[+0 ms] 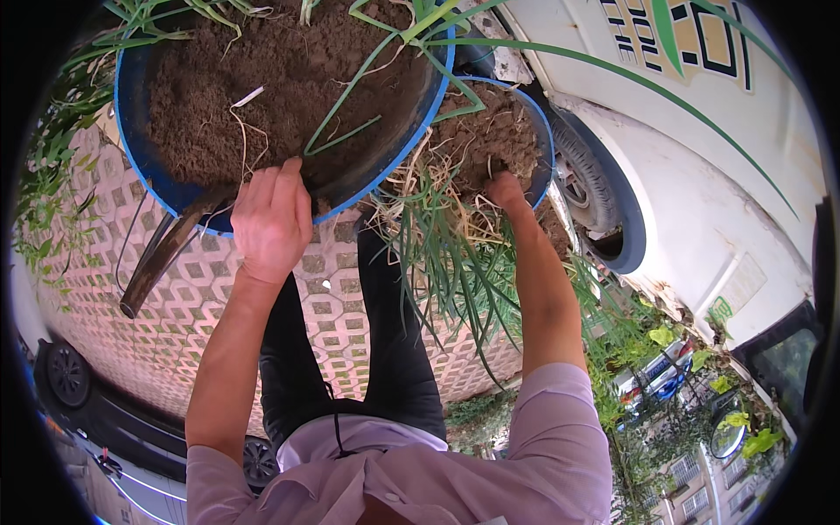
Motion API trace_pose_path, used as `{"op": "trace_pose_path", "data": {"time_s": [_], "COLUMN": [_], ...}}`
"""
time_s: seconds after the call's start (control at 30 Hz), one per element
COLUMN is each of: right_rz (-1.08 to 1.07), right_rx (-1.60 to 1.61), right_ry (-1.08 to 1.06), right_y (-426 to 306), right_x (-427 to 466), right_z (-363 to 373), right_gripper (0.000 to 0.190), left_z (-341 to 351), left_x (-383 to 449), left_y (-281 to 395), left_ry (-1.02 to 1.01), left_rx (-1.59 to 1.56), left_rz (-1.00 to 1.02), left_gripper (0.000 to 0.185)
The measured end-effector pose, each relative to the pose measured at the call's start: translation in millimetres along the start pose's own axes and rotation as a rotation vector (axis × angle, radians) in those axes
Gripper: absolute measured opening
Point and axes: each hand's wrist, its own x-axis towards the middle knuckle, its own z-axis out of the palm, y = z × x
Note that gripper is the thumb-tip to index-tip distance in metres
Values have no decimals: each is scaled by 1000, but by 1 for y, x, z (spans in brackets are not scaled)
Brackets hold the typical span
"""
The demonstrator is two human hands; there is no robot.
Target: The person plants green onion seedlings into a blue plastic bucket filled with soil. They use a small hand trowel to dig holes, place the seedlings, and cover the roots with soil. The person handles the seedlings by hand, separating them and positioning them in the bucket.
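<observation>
My left hand (272,207) reaches over the near rim of a large blue tub (147,187), its fingertips by the brown soil (230,98) inside. The thumb and palm are hidden, so any grip is unclear. Beside it, a dark worn handle (164,262) leans out over the rim. My right hand (506,189) is pushed down into the soil (502,134) of a smaller blue tub (546,151); its fingers are mostly hidden. Long green onion-like plants (453,256) with dry, pale strands hang over that tub's near side. A pale stalk with roots (248,98) lies on the large tub's soil.
A white vehicle (689,157) with a tyre (587,170) stands close on the right. Below are perforated paving blocks (335,302). Leafy plants (56,223) border the left, and a black car (98,413) is parked at lower left. Long green leaves (590,62) arch across the top.
</observation>
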Motion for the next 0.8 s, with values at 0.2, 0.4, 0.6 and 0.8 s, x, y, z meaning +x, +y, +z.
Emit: {"op": "trace_pose_path", "data": {"time_s": [0.2, 0.4, 0.6, 0.8], "right_rz": [-51, -61, -58, 57], "right_rx": [-9, -27, 3, 106], "right_ry": [47, 58, 24, -3], "right_y": [8, 4, 11, 9], "right_x": [-2, -8, -12, -3], "right_z": [3, 0, -7, -2], "right_gripper": [32, 33, 35, 32], "left_z": [0, 1, 0, -1], "left_x": [2, 1, 0, -2], "left_y": [1, 0, 0, -2], "left_ry": [-17, -14, -36, -45], "left_rx": [-1, -1, 11, 34], "left_rz": [7, 0, -4, -5], "left_gripper": [24, 24, 23, 25]}}
